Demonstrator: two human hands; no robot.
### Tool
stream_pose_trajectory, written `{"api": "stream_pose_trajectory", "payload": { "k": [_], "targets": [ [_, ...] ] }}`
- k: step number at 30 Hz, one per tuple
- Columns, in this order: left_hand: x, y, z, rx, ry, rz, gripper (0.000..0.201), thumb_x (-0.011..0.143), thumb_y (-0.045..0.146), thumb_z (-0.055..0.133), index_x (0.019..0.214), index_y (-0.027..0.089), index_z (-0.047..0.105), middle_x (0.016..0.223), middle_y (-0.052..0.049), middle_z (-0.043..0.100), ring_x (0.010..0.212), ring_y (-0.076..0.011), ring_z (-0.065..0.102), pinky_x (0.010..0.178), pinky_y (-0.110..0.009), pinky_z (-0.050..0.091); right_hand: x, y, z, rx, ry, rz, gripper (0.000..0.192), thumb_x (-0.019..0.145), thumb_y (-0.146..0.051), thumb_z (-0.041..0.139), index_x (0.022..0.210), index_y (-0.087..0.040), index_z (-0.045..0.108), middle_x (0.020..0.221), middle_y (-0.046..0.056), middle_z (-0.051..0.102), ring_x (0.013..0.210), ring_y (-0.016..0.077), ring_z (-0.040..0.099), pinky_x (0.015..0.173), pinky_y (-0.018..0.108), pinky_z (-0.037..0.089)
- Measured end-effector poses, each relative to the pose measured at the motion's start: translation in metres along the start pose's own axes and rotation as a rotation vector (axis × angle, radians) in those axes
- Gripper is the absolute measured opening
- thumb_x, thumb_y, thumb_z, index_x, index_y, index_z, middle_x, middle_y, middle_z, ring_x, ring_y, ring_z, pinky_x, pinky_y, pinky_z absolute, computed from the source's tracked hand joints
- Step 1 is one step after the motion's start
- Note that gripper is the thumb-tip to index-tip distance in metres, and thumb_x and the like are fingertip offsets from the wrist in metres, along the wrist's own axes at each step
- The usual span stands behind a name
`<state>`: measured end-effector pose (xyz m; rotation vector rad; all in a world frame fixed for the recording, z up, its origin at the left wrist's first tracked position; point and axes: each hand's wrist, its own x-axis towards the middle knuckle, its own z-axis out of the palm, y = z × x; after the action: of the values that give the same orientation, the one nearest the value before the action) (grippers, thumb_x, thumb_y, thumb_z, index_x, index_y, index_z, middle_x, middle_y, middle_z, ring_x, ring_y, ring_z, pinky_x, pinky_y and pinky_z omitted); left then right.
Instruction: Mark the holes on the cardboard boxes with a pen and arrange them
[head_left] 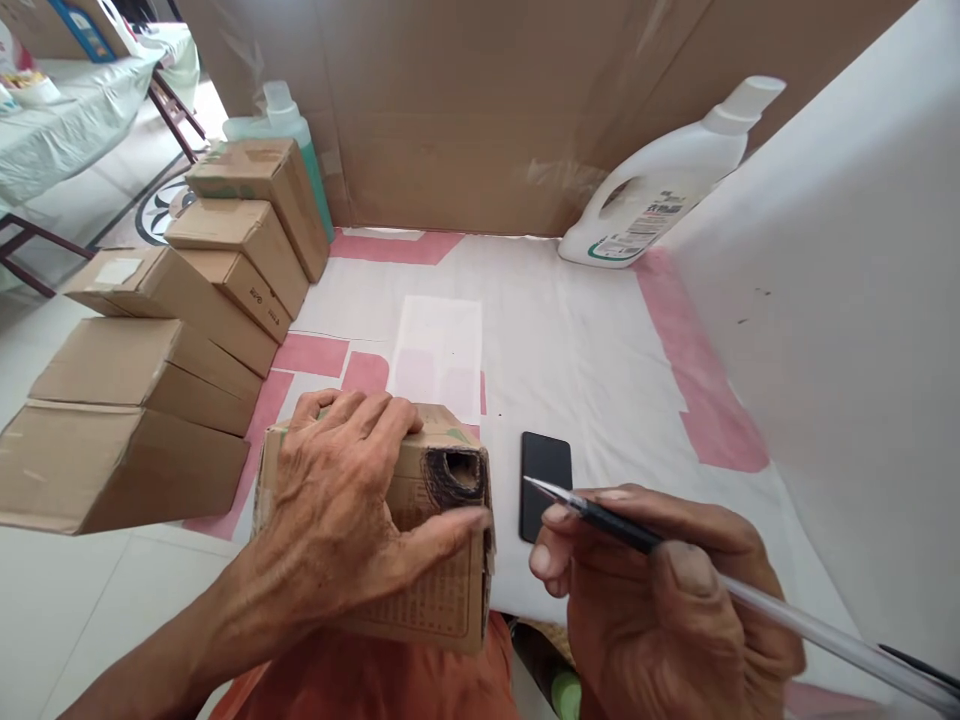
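Observation:
My left hand [345, 500] lies over a brown cardboard box [442, 590] and grips it, its thumb stretched toward the right edge. Near the box's upper right corner is a cut hole [463, 470], ringed by dark black scribbled ink. My right hand [660, 590] holds a pen [622, 525] with a black grip and a clear barrel, its tip pointing left toward the box but apart from it. Behind the pen tip, a black smartphone [545, 470] rests on the cloth.
Several cardboard boxes [217, 230] line the left edge, with a green liquid bottle [311, 160] behind them. A white detergent bottle [652, 190] stands at the back right. A large cardboard panel [480, 120] closes the back. A paper sheet [439, 335] lies on the pink-and-white cloth.

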<state>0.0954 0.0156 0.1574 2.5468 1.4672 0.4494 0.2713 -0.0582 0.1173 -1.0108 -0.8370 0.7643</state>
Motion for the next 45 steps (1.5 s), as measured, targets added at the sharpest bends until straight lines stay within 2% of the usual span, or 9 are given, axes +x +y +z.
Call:
{"api": "stream_pose_trajectory", "payload": {
  "k": [8, 14, 26, 30, 33, 35, 37, 41, 45],
  "targets": [
    [-0.005, -0.005, -0.002, -0.029, -0.044, 0.08, 0.053, 0.084, 0.07, 0.072, 0.109, 0.023, 0.066, 0.117, -0.007, 0.073, 0.106, -0.0335, 0.064, 0.098, -0.051, 0.04, -0.014, 0.007, 0.012, -0.133, -0.052, -0.097, 0.015, 0.103, -0.021, 0.062, 0.109, -0.022, 0.076, 0.097, 0.005, 0.073, 0.079, 0.0195, 0.068, 0.055, 0.031, 0.051],
    [-0.007, -0.007, 0.003, -0.031, -0.022, 0.108, 0.06, 0.086, 0.076, 0.066, 0.109, 0.021, 0.067, 0.11, -0.008, 0.073, 0.1, -0.0317, 0.065, 0.094, -0.049, 0.042, -0.007, 0.008, 0.008, -0.363, -0.135, -0.21, 0.023, 0.097, -0.011, 0.065, 0.112, -0.024, 0.076, 0.094, 0.003, 0.074, 0.087, 0.0219, 0.071, 0.075, 0.039, 0.057],
    [-0.01, -0.002, 0.005, -0.018, -0.009, 0.078, 0.063, 0.082, 0.077, 0.071, 0.108, 0.019, 0.069, 0.114, -0.01, 0.075, 0.104, -0.0346, 0.067, 0.096, -0.053, 0.043, -0.003, -0.001, 0.001, -0.454, -0.26, -0.262, 0.022, 0.092, -0.007, 0.067, 0.102, -0.024, 0.075, 0.085, 0.003, 0.072, 0.083, 0.0212, 0.068, 0.074, 0.037, 0.057],
    [-0.01, -0.003, 0.005, 0.015, 0.007, 0.094, 0.066, 0.084, 0.08, 0.067, 0.109, 0.019, 0.069, 0.115, -0.01, 0.075, 0.102, -0.0352, 0.067, 0.093, -0.052, 0.043, 0.01, -0.004, -0.01, -0.389, -0.013, -0.172, 0.009, 0.098, -0.016, 0.067, 0.091, -0.022, 0.071, 0.089, 0.004, 0.072, 0.072, 0.0186, 0.067, 0.058, 0.031, 0.05],
    [-0.01, -0.005, 0.003, 0.039, 0.007, 0.119, 0.065, 0.087, 0.078, 0.064, 0.113, 0.019, 0.068, 0.116, -0.011, 0.076, 0.104, -0.0367, 0.067, 0.093, -0.052, 0.042, 0.034, 0.018, -0.027, -0.468, 0.094, 0.009, 0.017, 0.102, -0.032, 0.065, 0.09, -0.02, 0.066, 0.091, 0.004, 0.073, 0.061, 0.0156, 0.065, 0.049, 0.028, 0.045],
    [-0.011, -0.007, 0.003, 0.062, 0.016, 0.129, 0.064, 0.087, 0.077, 0.063, 0.117, 0.021, 0.067, 0.116, -0.012, 0.076, 0.105, -0.038, 0.067, 0.092, -0.052, 0.042, 0.048, 0.044, -0.039, -0.739, -0.047, 0.197, 0.024, 0.103, -0.038, 0.064, 0.088, -0.019, 0.063, 0.07, 0.0, 0.068, 0.055, 0.0158, 0.061, 0.052, 0.027, 0.045],
    [-0.011, -0.01, 0.004, 0.086, 0.035, 0.134, 0.064, 0.087, 0.077, 0.063, 0.12, 0.022, 0.066, 0.117, -0.012, 0.077, 0.105, -0.0398, 0.067, 0.093, -0.053, 0.042, 0.053, 0.074, -0.046, -1.152, -0.296, 0.407, 0.02, 0.105, -0.032, 0.06, 0.089, -0.019, 0.062, 0.077, 0.003, 0.073, 0.072, 0.0189, 0.07, 0.07, 0.029, 0.051],
    [-0.011, -0.016, 0.007, 0.11, 0.06, 0.15, 0.065, 0.088, 0.078, 0.056, 0.123, 0.024, 0.066, 0.115, -0.014, 0.077, 0.105, -0.0434, 0.067, 0.095, -0.057, 0.042, 0.039, 0.118, -0.039, -1.305, -0.431, 0.551, 0.018, 0.101, -0.033, 0.068, 0.098, -0.015, 0.069, 0.098, 0.015, 0.079, 0.092, 0.0286, 0.075, 0.077, 0.033, 0.049],
    [-0.007, -0.018, 0.004, 0.15, 0.015, 0.13, 0.064, 0.089, 0.079, 0.05, 0.119, 0.025, 0.067, 0.113, -0.014, 0.077, 0.104, -0.0452, 0.068, 0.095, -0.06, 0.044, 0.021, 0.133, -0.028, -1.374, -0.472, 0.641, 0.025, 0.102, -0.035, 0.065, 0.108, -0.011, 0.072, 0.112, 0.023, 0.077, 0.103, 0.0334, 0.075, 0.078, 0.035, 0.049]
  ]
}}
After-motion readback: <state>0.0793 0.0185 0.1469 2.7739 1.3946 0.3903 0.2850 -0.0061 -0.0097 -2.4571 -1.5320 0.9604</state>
